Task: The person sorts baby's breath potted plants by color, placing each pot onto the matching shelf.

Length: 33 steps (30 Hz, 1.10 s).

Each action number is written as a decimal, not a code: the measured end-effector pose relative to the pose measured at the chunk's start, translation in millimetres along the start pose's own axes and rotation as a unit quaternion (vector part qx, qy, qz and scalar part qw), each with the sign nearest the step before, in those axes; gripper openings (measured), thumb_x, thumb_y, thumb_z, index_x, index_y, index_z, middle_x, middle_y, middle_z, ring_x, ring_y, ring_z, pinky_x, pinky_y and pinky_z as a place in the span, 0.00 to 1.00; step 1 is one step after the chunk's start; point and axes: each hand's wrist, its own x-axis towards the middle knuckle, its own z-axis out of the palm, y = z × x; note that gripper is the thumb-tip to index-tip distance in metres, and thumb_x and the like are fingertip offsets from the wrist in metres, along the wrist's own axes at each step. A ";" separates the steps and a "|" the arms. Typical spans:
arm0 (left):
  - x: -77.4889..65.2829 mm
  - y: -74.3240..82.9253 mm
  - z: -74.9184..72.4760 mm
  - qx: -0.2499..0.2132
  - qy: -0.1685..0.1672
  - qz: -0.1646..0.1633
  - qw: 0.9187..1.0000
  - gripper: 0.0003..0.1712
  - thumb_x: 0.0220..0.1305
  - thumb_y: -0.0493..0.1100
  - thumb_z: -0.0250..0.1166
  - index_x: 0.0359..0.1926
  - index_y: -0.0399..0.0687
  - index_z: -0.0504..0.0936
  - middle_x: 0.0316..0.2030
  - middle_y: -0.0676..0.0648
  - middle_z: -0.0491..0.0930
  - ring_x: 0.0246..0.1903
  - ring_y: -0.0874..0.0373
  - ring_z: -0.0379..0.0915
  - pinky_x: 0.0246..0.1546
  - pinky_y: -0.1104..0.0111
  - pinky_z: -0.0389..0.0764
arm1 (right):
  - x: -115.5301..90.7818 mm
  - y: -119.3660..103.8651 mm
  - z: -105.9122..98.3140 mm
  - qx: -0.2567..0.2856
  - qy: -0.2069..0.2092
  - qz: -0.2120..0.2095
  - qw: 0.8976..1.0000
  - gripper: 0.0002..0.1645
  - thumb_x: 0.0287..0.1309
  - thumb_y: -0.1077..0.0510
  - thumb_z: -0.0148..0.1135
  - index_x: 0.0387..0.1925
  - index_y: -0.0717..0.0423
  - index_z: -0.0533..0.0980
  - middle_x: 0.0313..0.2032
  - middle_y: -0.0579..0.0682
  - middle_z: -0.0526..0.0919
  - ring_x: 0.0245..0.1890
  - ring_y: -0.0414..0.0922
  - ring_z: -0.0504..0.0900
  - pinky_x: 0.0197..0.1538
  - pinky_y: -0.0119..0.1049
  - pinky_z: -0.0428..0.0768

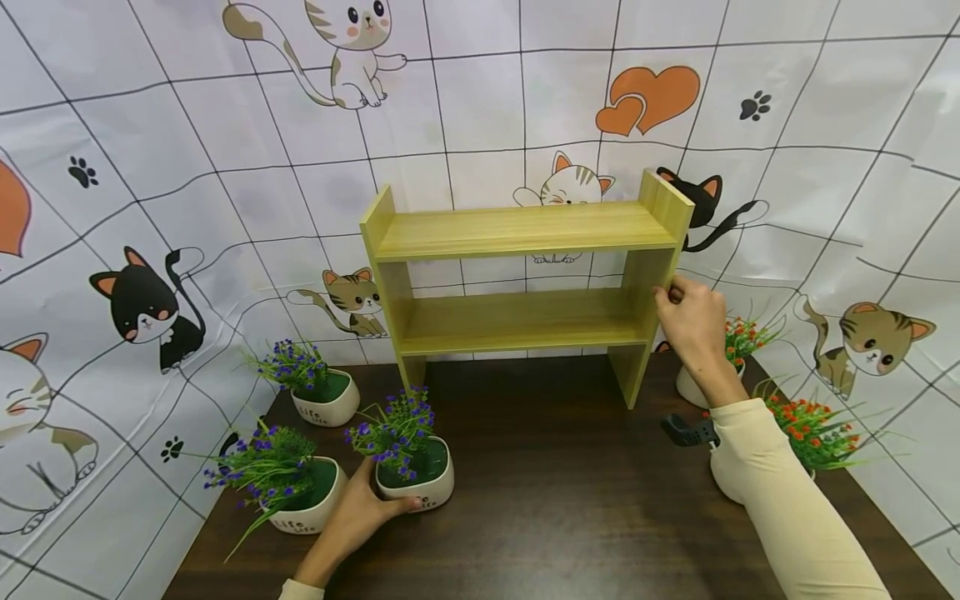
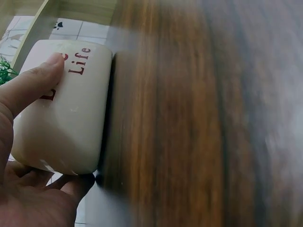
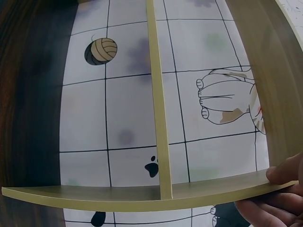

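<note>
Flowerpot (image 1: 422,471) is gripped by the left hand (image 1: 360,510), thumb across its front; right hand (image 1: 693,323) pinches the shelf (image 1: 525,318).

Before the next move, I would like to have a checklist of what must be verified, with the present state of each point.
1. Left hand grips the flower pot: ok.
2. Held pot is upright: ok.
3. Right hand holds the shelf unit by its right side: ok.
4. Shelf unit stands upright on the table: ok.
5. Left hand is free of the neighbouring pot: cannot tell.
</note>
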 end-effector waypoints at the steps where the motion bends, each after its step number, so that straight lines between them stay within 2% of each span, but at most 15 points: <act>1: 0.1 0.7 0.4 0.003 0.001 -0.001 1.000 0.64 0.45 0.61 0.88 0.76 0.38 0.67 0.66 0.35 0.80 0.67 0.38 0.77 0.70 0.42 0.74 | 0.4 -0.3 -0.3 0.004 0.000 0.004 1.000 0.12 0.69 0.61 0.66 0.40 0.69 0.89 0.29 0.65 0.91 0.23 0.62 0.88 0.24 0.29 0.68; 6: -1.8 7.4 1.5 0.017 -0.003 -0.016 1.000 0.69 0.45 0.64 0.87 0.78 0.35 0.63 0.70 0.30 0.75 0.70 0.33 0.73 0.70 0.40 0.73 | 1.0 -1.6 -0.2 0.015 0.013 0.009 1.000 0.13 0.71 0.58 0.68 0.43 0.68 0.89 0.31 0.64 0.91 0.24 0.61 0.87 0.22 0.22 0.63; 9: -2.1 12.1 3.8 0.021 -0.003 -0.020 1.000 0.70 0.45 0.65 0.86 0.78 0.32 0.62 0.71 0.29 0.74 0.71 0.32 0.72 0.70 0.39 0.73 | 0.4 -2.1 0.4 0.015 0.023 0.002 1.000 0.13 0.71 0.60 0.69 0.45 0.69 0.88 0.32 0.66 0.91 0.24 0.62 0.88 0.25 0.26 0.68; 12: -0.1 18.4 7.3 0.012 0.001 -0.012 1.000 0.69 0.45 0.65 0.87 0.78 0.35 0.64 0.69 0.31 0.76 0.70 0.34 0.73 0.70 0.40 0.73 | -0.6 -2.6 0.5 0.017 0.025 -0.003 1.000 0.13 0.70 0.62 0.69 0.46 0.70 0.88 0.32 0.67 0.91 0.25 0.63 0.89 0.25 0.31 0.72; 15: 2.8 26.8 10.6 -0.003 0.005 0.001 1.000 0.67 0.45 0.63 0.87 0.78 0.36 0.66 0.68 0.33 0.78 0.70 0.35 0.74 0.69 0.39 0.74 | -0.6 -2.3 0.3 0.022 0.027 -0.007 0.999 0.12 0.70 0.63 0.69 0.46 0.71 0.87 0.31 0.68 0.90 0.25 0.64 0.89 0.25 0.23 0.70; 17: 5.2 33.0 13.2 -0.018 0.005 0.010 1.000 0.67 0.45 0.62 0.88 0.78 0.35 0.66 0.69 0.32 0.77 0.70 0.35 0.74 0.69 0.39 0.74 | -0.3 -2.4 0.1 0.024 0.030 -0.008 0.999 0.12 0.69 0.63 0.69 0.45 0.71 0.88 0.29 0.67 0.90 0.22 0.63 0.87 0.24 0.17 0.63; 20: 9.3 42.1 18.4 -0.039 0.003 0.022 0.999 0.65 0.45 0.59 0.88 0.77 0.34 0.66 0.69 0.32 0.77 0.70 0.36 0.73 0.69 0.40 0.74 | 0.2 -2.1 -0.4 0.024 0.035 -0.010 0.999 0.11 0.69 0.63 0.69 0.42 0.71 0.88 0.22 0.65 0.88 0.14 0.52 0.81 0.20 0.17 0.59; 23: 14.0 49.9 24.6 -0.060 0.001 0.035 0.998 0.63 0.45 0.57 0.89 0.76 0.37 0.68 0.69 0.36 0.78 0.70 0.39 0.74 0.70 0.41 0.74 | 0.9 -1.6 -0.6 0.022 0.035 -0.009 0.999 0.10 0.69 0.63 0.69 0.39 0.70 0.89 0.17 0.64 0.85 0.09 0.34 0.69 0.17 0.23 0.57; 25: 16.6 55.1 28.3 -0.069 0.001 0.046 0.997 0.60 0.44 0.56 0.90 0.74 0.39 0.71 0.66 0.38 0.80 0.68 0.41 0.77 0.69 0.42 0.75 | 1.2 -1.5 -0.5 0.022 0.035 -0.008 0.999 0.11 0.69 0.63 0.69 0.36 0.70 0.89 0.14 0.63 0.83 0.08 0.27 0.62 0.16 0.25 0.56; 29: 21.1 66.0 33.8 -0.073 0.005 0.062 0.995 0.60 0.44 0.55 0.90 0.74 0.38 0.72 0.65 0.37 0.81 0.66 0.41 0.78 0.68 0.41 0.75 | 0.9 -0.6 0.8 0.024 0.037 -0.004 0.999 0.11 0.68 0.62 0.70 0.33 0.68 0.89 0.12 0.61 0.81 0.08 0.22 0.57 0.16 0.25 0.54; 33: 26.0 75.2 38.3 -0.086 0.002 0.065 0.994 0.64 0.45 0.55 0.89 0.76 0.32 0.67 0.67 0.33 0.78 0.67 0.39 0.77 0.69 0.40 0.74 | 0.6 0.3 2.2 0.028 0.040 -0.004 0.999 0.11 0.68 0.61 0.71 0.34 0.68 0.89 0.13 0.61 0.82 0.08 0.19 0.56 0.16 0.24 0.53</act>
